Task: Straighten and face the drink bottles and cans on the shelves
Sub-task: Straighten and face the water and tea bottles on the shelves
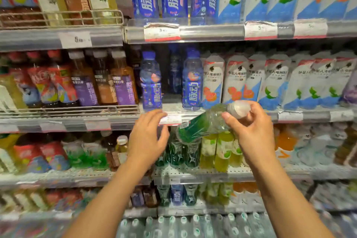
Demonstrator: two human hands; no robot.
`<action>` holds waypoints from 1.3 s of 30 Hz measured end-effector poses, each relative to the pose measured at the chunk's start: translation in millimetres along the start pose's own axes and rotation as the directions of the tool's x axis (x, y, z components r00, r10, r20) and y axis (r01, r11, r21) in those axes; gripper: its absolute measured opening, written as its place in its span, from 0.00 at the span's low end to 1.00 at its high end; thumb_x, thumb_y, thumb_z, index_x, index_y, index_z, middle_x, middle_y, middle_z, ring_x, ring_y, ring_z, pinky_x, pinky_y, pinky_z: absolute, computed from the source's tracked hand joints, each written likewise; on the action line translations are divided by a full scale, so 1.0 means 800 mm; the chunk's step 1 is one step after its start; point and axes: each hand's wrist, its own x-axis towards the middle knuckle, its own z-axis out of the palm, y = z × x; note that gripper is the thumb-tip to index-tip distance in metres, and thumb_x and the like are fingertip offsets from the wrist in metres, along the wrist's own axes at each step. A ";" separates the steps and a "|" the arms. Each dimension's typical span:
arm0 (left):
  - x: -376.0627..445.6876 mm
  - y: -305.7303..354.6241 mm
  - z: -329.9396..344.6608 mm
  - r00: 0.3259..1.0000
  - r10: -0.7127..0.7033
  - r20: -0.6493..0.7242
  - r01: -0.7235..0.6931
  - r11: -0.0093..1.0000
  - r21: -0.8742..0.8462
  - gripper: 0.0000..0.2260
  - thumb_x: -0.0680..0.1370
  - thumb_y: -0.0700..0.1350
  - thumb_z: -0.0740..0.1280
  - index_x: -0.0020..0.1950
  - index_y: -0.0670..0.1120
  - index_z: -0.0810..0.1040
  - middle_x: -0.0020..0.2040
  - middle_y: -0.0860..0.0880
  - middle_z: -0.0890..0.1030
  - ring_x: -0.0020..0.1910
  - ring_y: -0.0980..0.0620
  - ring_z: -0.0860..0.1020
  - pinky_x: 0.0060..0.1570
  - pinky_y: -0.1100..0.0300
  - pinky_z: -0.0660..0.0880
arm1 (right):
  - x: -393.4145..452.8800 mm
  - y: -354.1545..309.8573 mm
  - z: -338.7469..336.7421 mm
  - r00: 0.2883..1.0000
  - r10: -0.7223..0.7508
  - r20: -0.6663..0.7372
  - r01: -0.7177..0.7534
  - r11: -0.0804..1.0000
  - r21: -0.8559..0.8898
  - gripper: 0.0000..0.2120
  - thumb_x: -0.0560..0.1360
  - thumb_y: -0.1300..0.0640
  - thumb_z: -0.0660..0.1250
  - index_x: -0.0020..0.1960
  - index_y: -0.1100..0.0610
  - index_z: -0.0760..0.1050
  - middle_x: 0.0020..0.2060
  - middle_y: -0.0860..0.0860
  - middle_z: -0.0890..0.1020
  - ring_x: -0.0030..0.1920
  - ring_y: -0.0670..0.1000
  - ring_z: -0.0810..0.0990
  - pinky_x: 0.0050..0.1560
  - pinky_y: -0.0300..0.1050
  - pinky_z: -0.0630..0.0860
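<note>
Green bottle tilted, base aimed at its shelf row.
Right hand point(249, 121) pinches the clear green plastic bottle point(199, 123) by its cap, base pointing down-left; left hand point(148, 137), fingers relaxed and empty, is nearer the green row point(179, 152).

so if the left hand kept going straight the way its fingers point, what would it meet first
Probably the shelf edge strip with the price tag: the left hand points up and forward, fingers already at that tag. Beyond it stands a blue bottle. Depth is hard to judge from this one view.
</note>
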 end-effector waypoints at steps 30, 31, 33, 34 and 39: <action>-0.233 -0.119 0.355 0.332 -0.546 0.770 0.538 0.779 0.321 0.13 0.86 0.48 0.53 0.64 0.45 0.73 0.52 0.46 0.80 0.60 0.42 0.80 0.54 0.52 0.75 | -0.214 0.175 -0.126 0.787 0.592 -0.174 -0.610 0.704 -0.363 0.14 0.69 0.54 0.80 0.50 0.47 0.80 0.42 0.45 0.85 0.42 0.47 0.83 0.46 0.49 0.79; -0.233 -0.122 0.358 0.345 -0.560 0.753 0.576 0.760 0.301 0.16 0.87 0.49 0.51 0.69 0.46 0.72 0.56 0.46 0.80 0.60 0.44 0.80 0.54 0.54 0.75 | -0.217 0.175 -0.131 0.784 0.595 -0.177 -0.612 0.694 -0.378 0.14 0.68 0.54 0.81 0.50 0.47 0.80 0.42 0.45 0.85 0.41 0.47 0.83 0.45 0.46 0.78; -0.235 -0.121 0.360 0.348 -0.591 0.727 0.638 0.718 0.278 0.20 0.87 0.51 0.50 0.64 0.43 0.78 0.53 0.45 0.83 0.56 0.45 0.82 0.52 0.55 0.75 | -0.223 0.177 -0.137 0.778 0.603 -0.175 -0.616 0.681 -0.396 0.14 0.68 0.55 0.81 0.50 0.47 0.80 0.42 0.45 0.86 0.42 0.46 0.84 0.44 0.45 0.77; -0.238 -0.121 0.361 0.435 -0.576 0.692 0.618 0.750 0.236 0.21 0.86 0.50 0.53 0.55 0.40 0.82 0.45 0.44 0.83 0.49 0.43 0.83 0.47 0.55 0.76 | -0.225 0.179 -0.139 0.776 0.608 -0.170 -0.618 0.677 -0.399 0.14 0.68 0.55 0.81 0.50 0.48 0.80 0.43 0.45 0.86 0.43 0.46 0.84 0.45 0.45 0.77; -0.271 -0.104 0.330 0.791 -0.319 0.523 0.314 0.944 0.101 0.13 0.67 0.35 0.78 0.29 0.35 0.76 0.24 0.41 0.73 0.22 0.44 0.75 0.18 0.57 0.71 | -0.228 0.190 -0.131 0.768 0.628 -0.124 -0.616 0.673 -0.409 0.14 0.69 0.58 0.80 0.49 0.48 0.79 0.43 0.44 0.86 0.44 0.44 0.84 0.48 0.46 0.78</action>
